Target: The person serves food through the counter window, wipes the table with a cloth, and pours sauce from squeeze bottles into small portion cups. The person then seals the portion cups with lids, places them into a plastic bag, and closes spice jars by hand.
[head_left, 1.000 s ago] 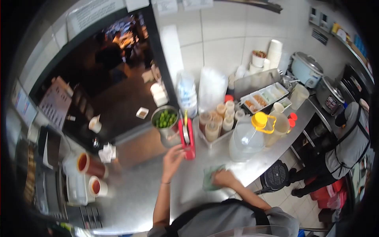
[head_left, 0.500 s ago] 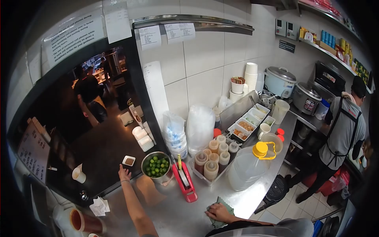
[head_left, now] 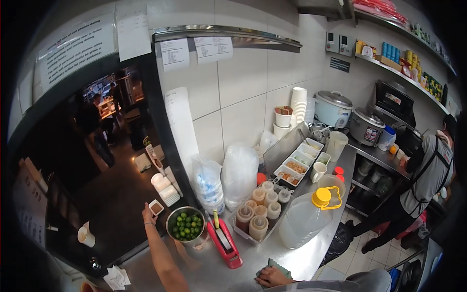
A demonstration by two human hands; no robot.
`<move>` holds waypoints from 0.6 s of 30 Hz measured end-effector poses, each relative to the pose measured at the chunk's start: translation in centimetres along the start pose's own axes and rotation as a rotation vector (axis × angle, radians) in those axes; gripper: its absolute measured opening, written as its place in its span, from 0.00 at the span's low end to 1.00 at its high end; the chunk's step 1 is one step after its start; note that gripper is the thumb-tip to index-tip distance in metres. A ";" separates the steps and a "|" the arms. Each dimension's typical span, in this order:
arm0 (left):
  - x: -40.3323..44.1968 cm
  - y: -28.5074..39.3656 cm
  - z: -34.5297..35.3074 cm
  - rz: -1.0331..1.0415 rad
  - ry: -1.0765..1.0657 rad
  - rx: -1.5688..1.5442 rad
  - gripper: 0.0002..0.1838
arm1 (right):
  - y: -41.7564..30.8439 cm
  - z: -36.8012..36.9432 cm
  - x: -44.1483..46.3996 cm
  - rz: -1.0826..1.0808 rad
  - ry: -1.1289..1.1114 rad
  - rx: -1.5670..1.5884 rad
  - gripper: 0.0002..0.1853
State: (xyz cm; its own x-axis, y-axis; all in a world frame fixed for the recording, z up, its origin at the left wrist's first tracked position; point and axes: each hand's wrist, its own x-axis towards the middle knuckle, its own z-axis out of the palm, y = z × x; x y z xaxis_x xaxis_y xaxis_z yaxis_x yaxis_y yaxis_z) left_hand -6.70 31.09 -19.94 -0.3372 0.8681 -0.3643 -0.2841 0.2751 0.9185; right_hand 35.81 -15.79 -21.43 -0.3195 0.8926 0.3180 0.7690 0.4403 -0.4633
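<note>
My left hand [head_left: 149,214] reaches through the opening in the wall and grips the edge of a small white square dish [head_left: 155,208] with brown contents. My right hand [head_left: 270,276] rests on a green cloth [head_left: 276,267] at the front of the steel counter, its fingers curled over it. Between my arms stand a metal bowl [head_left: 171,225] of green limes [head_left: 187,226] and a red tape dispenser [head_left: 225,246].
Sauce bottles [head_left: 259,225] fill a clear bin beside a big jug with a yellow cap [head_left: 321,197]. Food trays [head_left: 294,165] and rice cookers [head_left: 333,109] stand farther back. A co-worker [head_left: 428,168] stands at the right. White napkins [head_left: 116,278] lie at the lower left.
My left hand has left the tape dispenser, reached through the opening and taken hold of the small dish, now tilted. My right hand stays on the cloth. The view has shifted.
</note>
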 end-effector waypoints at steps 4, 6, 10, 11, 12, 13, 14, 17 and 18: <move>0.0 0.9 1.6 0.007 -0.089 0.108 0.30 | 0.1 -0.1 -0.1 -0.025 -0.019 0.004 0.11; -0.6 1.9 2.4 -0.009 -0.118 0.329 0.32 | 0.2 -0.3 -0.1 -0.032 -0.027 0.015 0.11; -3.8 3.5 7.7 0.345 0.413 0.947 0.37 | -0.4 -0.8 0.2 -0.025 -0.030 -0.019 0.11; -4.8 3.6 8.7 0.535 0.432 0.948 0.38 | -0.5 -0.8 0.3 -0.025 -0.034 -0.016 0.11; -5.8 3.7 9.6 0.534 0.431 0.949 0.38 | -0.6 -0.9 0.3 -0.016 -0.027 -0.009 0.11; -6.7 3.9 10.4 0.772 0.334 1.042 0.36 | -0.6 -1.0 0.4 -0.006 -0.019 -0.004 0.11; -7.6 4.3 11.1 1.014 0.229 1.121 0.33 | -0.4 -0.8 0.3 -0.003 -0.017 -0.008 0.11; -8.8 5.6 12.6 0.409 -0.374 1.731 0.28 | 0.0 -0.2 -0.1 -0.010 0.005 0.005 0.11; -8.9 4.4 12.0 0.589 -0.359 1.586 0.21 | 0.0 -0.1 -0.2 -0.017 -0.003 0.009 0.11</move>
State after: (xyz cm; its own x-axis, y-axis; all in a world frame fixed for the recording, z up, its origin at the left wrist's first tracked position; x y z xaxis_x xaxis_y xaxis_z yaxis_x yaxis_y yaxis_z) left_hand 5.83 29.50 -10.82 0.2011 0.9741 -0.1035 0.9577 -0.1733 0.2298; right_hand 35.98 -16.00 -21.40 -0.3337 0.8854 0.3236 0.7588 0.4559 -0.4651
